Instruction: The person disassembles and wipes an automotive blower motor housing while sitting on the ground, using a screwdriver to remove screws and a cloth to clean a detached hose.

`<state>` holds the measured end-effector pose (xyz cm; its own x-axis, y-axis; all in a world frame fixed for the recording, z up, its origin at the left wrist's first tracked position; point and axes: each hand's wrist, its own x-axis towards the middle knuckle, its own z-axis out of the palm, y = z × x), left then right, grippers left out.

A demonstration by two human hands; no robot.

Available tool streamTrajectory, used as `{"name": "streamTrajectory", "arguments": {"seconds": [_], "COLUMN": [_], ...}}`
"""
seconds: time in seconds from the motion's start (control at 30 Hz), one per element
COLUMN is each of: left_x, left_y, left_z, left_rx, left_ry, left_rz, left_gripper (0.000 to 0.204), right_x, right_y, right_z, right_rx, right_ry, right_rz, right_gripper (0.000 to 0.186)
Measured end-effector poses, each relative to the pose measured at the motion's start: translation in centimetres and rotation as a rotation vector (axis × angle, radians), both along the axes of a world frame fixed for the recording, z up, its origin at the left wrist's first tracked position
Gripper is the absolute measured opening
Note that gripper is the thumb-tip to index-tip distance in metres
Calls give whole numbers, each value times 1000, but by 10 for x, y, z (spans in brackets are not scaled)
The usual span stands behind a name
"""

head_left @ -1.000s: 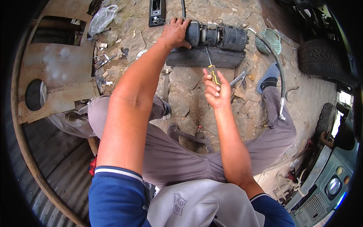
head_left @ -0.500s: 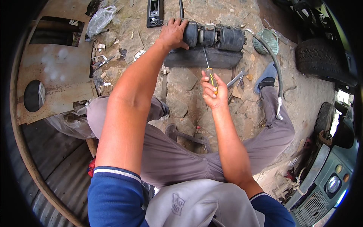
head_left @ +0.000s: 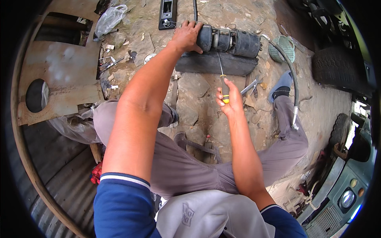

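A black cylindrical blower unit [head_left: 246,43] lies on its side on top of a long black block [head_left: 222,64]. Its left end is under my left hand [head_left: 188,36], whose fingers are spread over the casing and steady it. In my right hand [head_left: 231,97] is a screwdriver [head_left: 225,90] with a grey and yellow handle, fingers and thumb wrapped round it. The thin shaft points away from me, its tip at the lower side of the blower near the middle gap. What exactly the tip touches is too small to tell.
A black hose [head_left: 291,69] curves from the blower's right side to my right knee. Beside it stand a green woven basket [head_left: 282,49] and a tyre [head_left: 337,69]. A metal tool [head_left: 250,85] lies on the stone ground. A black panel [head_left: 168,15] is beyond my left hand; rusty sheet metal [head_left: 63,63] lies left.
The screwdriver has turned in my right hand and its handle shows a different side. My right thumb now lies along the handle. The left hand stays on the blower.
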<state>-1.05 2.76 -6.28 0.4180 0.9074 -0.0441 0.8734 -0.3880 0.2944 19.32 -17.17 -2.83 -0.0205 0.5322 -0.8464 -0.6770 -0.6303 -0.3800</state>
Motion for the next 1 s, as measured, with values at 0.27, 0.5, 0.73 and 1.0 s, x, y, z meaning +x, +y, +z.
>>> {"name": "streamTrajectory", "arguments": {"seconds": [0.27, 0.5, 0.73, 1.0], "left_x": [2, -10, -7, -10], "left_y": [44, 73, 95, 109], "left_z": [-1, -27, -17, -14], "left_rx": [-173, -101, -236, -338], "left_ry": [70, 88, 119, 116], "left_rz": [-17, -80, -81, -94], "left_gripper": [121, 122, 123, 127], "right_x": [40, 99, 77, 61], "right_y": [-10, -21, -49, -69], "right_z": [51, -16, -149, -195], "right_rx": [190, 211, 148, 210], "right_ry": [-407, -602, -1068, -1108], "right_rz": [419, 927, 1128, 1302], "right_gripper": [33, 40, 36, 37]}}
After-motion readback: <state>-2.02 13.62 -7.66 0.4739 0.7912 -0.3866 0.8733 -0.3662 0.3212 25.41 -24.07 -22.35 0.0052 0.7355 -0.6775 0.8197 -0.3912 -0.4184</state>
